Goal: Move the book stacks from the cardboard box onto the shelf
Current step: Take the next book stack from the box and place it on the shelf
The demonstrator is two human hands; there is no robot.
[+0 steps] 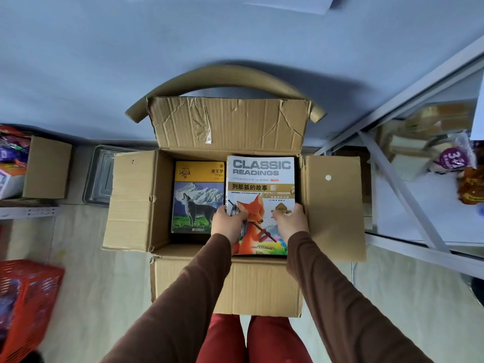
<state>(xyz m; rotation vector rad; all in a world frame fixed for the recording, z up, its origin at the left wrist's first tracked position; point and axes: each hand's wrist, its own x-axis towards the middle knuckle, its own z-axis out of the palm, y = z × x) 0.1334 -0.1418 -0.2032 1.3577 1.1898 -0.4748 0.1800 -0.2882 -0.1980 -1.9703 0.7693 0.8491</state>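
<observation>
While both hands grip fox book stack, fingers wrap its edges.

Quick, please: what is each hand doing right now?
Left hand: holding the left edge of the fox book stack.
Right hand: holding the right edge of the same stack.

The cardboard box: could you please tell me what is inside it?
Inside the cardboard box are a wolf-cover book and a fox-cover book, gripped by left hand and right hand. Anything beneath them is hidden.
</observation>
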